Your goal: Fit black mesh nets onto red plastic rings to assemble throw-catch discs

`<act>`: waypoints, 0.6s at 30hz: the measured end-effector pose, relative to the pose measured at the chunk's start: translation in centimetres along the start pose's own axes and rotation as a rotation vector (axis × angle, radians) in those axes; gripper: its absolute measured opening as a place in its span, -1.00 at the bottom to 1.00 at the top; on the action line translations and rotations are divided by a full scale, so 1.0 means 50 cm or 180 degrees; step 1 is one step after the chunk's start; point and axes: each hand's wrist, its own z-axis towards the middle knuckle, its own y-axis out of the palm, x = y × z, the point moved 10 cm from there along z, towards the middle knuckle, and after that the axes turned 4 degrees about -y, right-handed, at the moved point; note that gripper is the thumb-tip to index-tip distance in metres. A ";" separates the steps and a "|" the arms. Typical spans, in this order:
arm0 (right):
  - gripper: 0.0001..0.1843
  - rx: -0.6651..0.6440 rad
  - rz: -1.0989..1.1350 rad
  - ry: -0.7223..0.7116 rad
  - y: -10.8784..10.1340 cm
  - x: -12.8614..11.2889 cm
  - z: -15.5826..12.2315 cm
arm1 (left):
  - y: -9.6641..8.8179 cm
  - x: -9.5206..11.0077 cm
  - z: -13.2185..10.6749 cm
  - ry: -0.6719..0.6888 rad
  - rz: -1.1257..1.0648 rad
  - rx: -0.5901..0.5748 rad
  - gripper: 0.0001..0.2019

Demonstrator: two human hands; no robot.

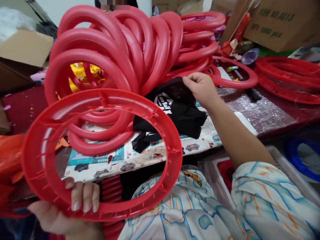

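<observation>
My left hand (72,206) grips the lower rim of a red plastic ring (172,156), held up with its hollow ribbed underside facing me. My right hand (200,87) reaches forward and pinches the top edge of a black mesh net (182,113) with white lettering, which lies bunched on the table. Behind the held ring leans a row of several more red rings (120,50), standing on edge.
A printed card sheet (140,156) lies under the net. More red rings (287,80) lie flat at the right, with cardboard boxes (277,23) behind. A blue ring (292,153) sits low at the right. Another person is partly visible at the top.
</observation>
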 end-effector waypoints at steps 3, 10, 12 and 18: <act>-0.47 0.0771 0.1051 0.0315 -0.074 0.057 0.029 | 0.059 0.022 0.034 0.0526 -0.0274 0.0764 -0.42; -0.39 0.1543 0.1216 0.0001 -0.286 0.021 0.061 | 0.258 -0.050 0.102 -0.0228 -0.0354 0.0244 -0.52; -0.39 0.1759 0.1121 -0.0149 -0.349 -0.007 0.062 | 0.289 -0.068 0.123 -0.0406 -0.0294 0.0110 -0.53; -0.39 0.2255 0.0797 -0.0412 -0.469 -0.064 0.095 | 0.332 -0.084 0.200 -0.0102 0.0241 0.0582 -0.49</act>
